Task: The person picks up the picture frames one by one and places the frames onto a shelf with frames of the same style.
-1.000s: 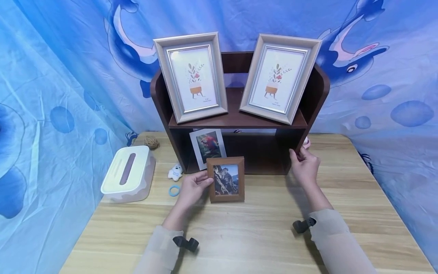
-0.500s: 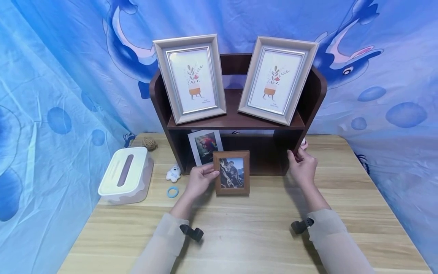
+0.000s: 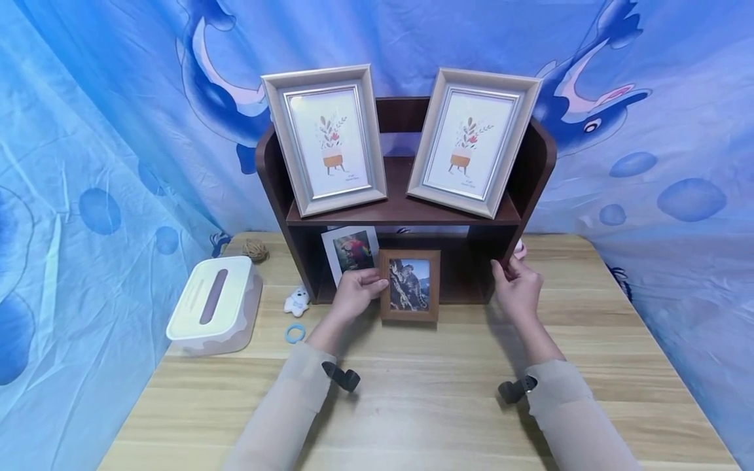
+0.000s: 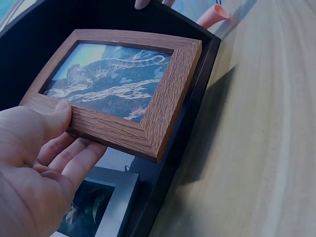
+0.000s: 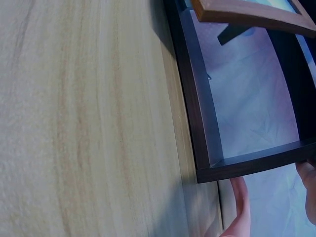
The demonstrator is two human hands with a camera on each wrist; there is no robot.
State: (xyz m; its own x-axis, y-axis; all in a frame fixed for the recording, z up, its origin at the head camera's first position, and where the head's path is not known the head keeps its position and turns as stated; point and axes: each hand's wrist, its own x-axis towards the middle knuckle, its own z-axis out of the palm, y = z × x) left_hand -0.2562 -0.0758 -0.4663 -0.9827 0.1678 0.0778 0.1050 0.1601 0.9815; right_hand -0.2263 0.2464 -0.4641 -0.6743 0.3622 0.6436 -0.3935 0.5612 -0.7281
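My left hand (image 3: 356, 294) pinches the left edge of a brown wooden picture frame (image 3: 410, 316), thumb on its front and fingers behind. The frame holds a picture of a spotted cat on rocks. It is held upright before the lower compartment of a dark brown shelf (image 3: 400, 212). In the left wrist view the frame (image 4: 173, 94) overlaps the shelf opening. Behind my left fingers a white picture frame (image 3: 331, 254) with a parrot picture leans inside, partly hidden. My right hand (image 3: 520, 288) grips the front edge of the shelf's right side panel.
Two silver-beige picture frames (image 3: 375, 140) lean on the upper shelf. Left of the shelf are a white tissue box (image 3: 235, 275), a white bear figure (image 3: 297, 302), a blue ring (image 3: 295, 333) and a twine ball (image 3: 255, 250). A pink object (image 5: 241, 212) stands beyond the right panel.
My left hand has carried the brown picture frame rightward and toward the shelf, from beside the parrot picture to the middle of the lower opening. My right hand keeps its grip on the panel.
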